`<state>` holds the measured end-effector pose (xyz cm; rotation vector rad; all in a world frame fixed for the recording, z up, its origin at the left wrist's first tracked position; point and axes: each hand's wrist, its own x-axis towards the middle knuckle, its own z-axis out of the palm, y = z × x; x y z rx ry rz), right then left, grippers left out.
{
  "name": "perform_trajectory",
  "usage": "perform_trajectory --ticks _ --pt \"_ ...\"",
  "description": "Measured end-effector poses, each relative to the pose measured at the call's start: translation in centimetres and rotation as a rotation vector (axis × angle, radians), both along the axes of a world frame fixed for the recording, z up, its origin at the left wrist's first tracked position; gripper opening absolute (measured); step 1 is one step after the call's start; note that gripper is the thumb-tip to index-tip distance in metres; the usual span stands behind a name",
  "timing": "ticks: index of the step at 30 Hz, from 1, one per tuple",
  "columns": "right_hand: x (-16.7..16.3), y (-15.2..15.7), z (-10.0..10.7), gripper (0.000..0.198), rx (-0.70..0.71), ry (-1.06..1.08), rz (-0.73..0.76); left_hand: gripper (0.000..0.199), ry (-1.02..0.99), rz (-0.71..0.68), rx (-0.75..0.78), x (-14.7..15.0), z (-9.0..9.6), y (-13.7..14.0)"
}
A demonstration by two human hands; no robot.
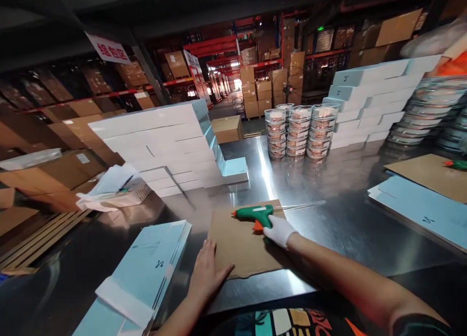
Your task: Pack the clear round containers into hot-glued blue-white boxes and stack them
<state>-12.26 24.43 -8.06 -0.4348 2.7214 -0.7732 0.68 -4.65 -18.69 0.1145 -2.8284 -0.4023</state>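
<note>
Wearing a white glove, my right hand (280, 231) grips the handle of a green hot glue gun (251, 212) with an orange trigger and nozzle tip. A clear glue stick (304, 205) sticks out of its rear. Below the gun lies a flat sheet of brown cardboard (237, 251) on the metal table. My bare left hand (207, 270) rests at the cardboard's left edge, its thumb spread over the sheet. Left of that hand is a pile of flat light-blue box blanks (155, 253).
White boxes (164, 151) are stacked at the left back, more boxes (368, 102) at the right back. Several round clear containers (297, 131) stand in piles between them. On the right lie more blue blanks (423, 212) and another cardboard sheet (430, 175). A basket (140, 192) holds papers.
</note>
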Motion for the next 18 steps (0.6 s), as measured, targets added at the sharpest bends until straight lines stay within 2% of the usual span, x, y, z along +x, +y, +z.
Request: perform_trajectory --ticks 2,4,7,9,13,15,18 --pt "-0.8 -1.7 -0.2 0.028 -0.012 0.005 0.077 0.071 0.153 -0.004 -0.008 1.4 -0.7 0.0" --pt "-2.2 -2.7 0.2 0.023 -0.027 0.024 0.152 0.048 0.256 -0.092 -0.021 2.9 -0.8 0.1" --pt "-7.1 -2.4 2.2 0.024 -0.033 0.114 0.148 0.027 0.27 -0.26 -0.061 4.4 -0.1 0.3" --pt "-12.3 -1.2 4.1 0.03 -0.012 0.199 0.059 0.024 0.237 -0.313 -0.11 4.8 0.5 0.5" --pt "-23.5 1.3 7.0 0.035 0.084 0.331 -0.094 0.026 0.179 -0.313 -0.185 4.6 1.2 0.5" --pt "-27.7 1.9 7.7 0.039 0.135 0.395 -0.115 0.027 0.157 -0.306 -0.206 4.5 1.1 0.4" --pt "-32.1 1.5 8.4 0.043 0.202 0.479 -0.105 0.026 0.114 -0.3 -0.22 4.6 1.1 0.4"
